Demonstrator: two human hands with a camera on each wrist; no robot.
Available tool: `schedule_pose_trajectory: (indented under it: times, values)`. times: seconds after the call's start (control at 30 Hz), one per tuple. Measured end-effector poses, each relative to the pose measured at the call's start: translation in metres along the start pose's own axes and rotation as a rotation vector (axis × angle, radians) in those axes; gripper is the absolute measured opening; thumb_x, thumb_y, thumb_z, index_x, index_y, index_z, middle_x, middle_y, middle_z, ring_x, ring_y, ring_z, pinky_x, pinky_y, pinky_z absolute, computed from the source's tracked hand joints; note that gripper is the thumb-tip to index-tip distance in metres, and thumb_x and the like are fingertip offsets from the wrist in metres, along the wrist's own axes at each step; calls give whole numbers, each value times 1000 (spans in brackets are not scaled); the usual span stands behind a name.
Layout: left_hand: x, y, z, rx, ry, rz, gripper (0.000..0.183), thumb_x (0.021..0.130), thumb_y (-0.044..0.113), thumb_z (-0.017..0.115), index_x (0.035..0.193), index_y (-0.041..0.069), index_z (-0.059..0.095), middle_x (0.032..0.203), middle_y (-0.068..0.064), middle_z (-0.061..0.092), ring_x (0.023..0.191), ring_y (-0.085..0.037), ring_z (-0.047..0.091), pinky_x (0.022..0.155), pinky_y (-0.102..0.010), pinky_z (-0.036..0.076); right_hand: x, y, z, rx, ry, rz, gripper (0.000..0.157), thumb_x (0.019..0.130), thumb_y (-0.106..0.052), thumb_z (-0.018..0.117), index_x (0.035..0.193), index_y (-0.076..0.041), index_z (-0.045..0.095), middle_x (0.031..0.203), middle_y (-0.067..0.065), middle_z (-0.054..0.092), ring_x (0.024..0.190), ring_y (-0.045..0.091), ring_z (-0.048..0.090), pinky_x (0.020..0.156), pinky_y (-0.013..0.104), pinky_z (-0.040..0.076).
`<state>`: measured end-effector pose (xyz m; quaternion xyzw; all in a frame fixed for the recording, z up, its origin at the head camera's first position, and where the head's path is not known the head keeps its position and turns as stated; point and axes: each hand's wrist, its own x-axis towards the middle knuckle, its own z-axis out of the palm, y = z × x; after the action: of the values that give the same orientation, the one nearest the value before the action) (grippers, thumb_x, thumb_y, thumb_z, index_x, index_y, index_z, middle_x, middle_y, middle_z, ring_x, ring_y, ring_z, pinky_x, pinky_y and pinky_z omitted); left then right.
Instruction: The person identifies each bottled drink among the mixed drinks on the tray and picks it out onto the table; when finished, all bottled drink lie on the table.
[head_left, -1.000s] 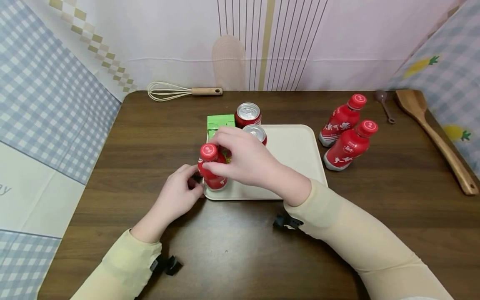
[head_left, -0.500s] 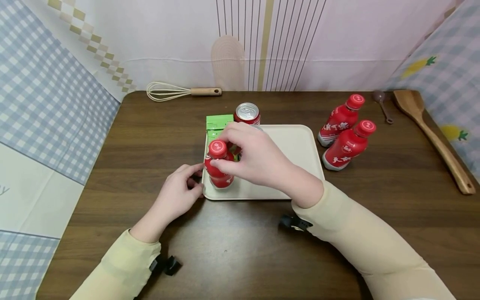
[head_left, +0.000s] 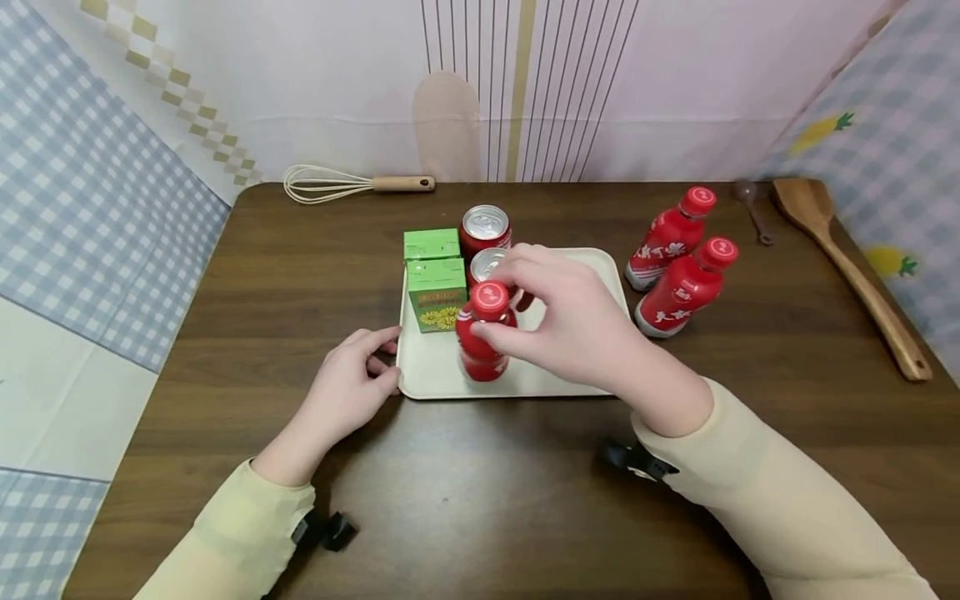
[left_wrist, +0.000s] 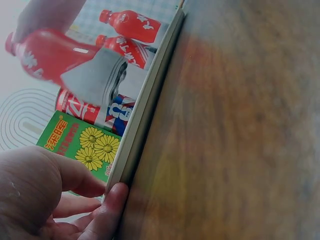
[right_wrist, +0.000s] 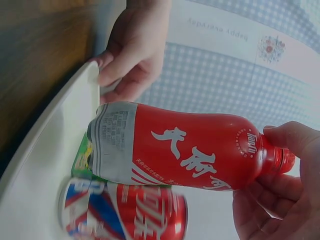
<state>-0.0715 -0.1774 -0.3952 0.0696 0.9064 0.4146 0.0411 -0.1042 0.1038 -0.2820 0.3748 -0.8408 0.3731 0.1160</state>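
Note:
My right hand (head_left: 581,325) pinches a red plastic soda bottle (head_left: 483,354) at its neck, just under the cap. Upright in the head view, the bottle is held close over the front of a cream tray (head_left: 429,379). Thumb and fingers of my left hand (head_left: 348,383) grip the tray's left rim near the front corner; the left wrist view has fingertips on both sides of that rim. Behind the bottle stand two green drink cartons (head_left: 437,292) with yellow flowers, one behind the other. Two red soda cans (head_left: 485,225) are beside them, the nearer one partly hidden by my right hand.
Two more red bottles (head_left: 678,292) stand on the table right of the tray. Farther right lie a small brown spoon (head_left: 752,208) and a wooden spatula (head_left: 847,262). A whisk (head_left: 360,183) lies along the back edge, before a patterned cloth (head_left: 337,83).
My right hand has carried the bottle rightward from the tray's left front corner to in front of the cans, uncovering the cartons. My left hand has kept its place at the rim.

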Motion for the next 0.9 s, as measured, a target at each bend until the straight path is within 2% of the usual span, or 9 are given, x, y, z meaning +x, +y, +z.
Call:
schedule_pose_trajectory:
  times: [0.2, 0.33, 0.6, 0.9]
  values:
    - [1, -1, 1, 1, -4, -1, 52, 89, 0, 64, 141, -2, 59, 115, -13, 65, 81, -15, 72, 70, -23, 55, -16, 13, -19, -24, 39, 55, 28, 79, -15, 88, 101, -12, 73, 99, -4, 69, 85, 7, 62, 74, 26, 56]
    - [1, -2, 1, 7, -2, -3, 52, 89, 0, 64, 141, -1, 60, 115, -13, 65, 81, -15, 71, 69, -23, 55, -26, 20, -32, -59, 50, 106, 29, 78, -13, 89, 103, -13, 73, 100, -5, 69, 86, 6, 61, 74, 21, 54]
    - [-1, -2, 1, -8, -9, -15, 52, 89, -1, 64, 141, -1, 59, 115, -14, 64, 79, -15, 72, 66, -23, 55, -51, 29, -60, -137, 111, 196, 31, 76, -8, 90, 103, -15, 76, 97, -7, 69, 81, 6, 58, 66, 12, 47]
    - [0, -1, 0, -7, -7, -24, 53, 89, -1, 63, 142, -1, 59, 116, -14, 64, 80, -15, 72, 66, -23, 55, -81, 42, -87, -187, 197, 243, 36, 71, 3, 90, 101, -9, 76, 98, -7, 69, 87, -2, 58, 78, 9, 46]
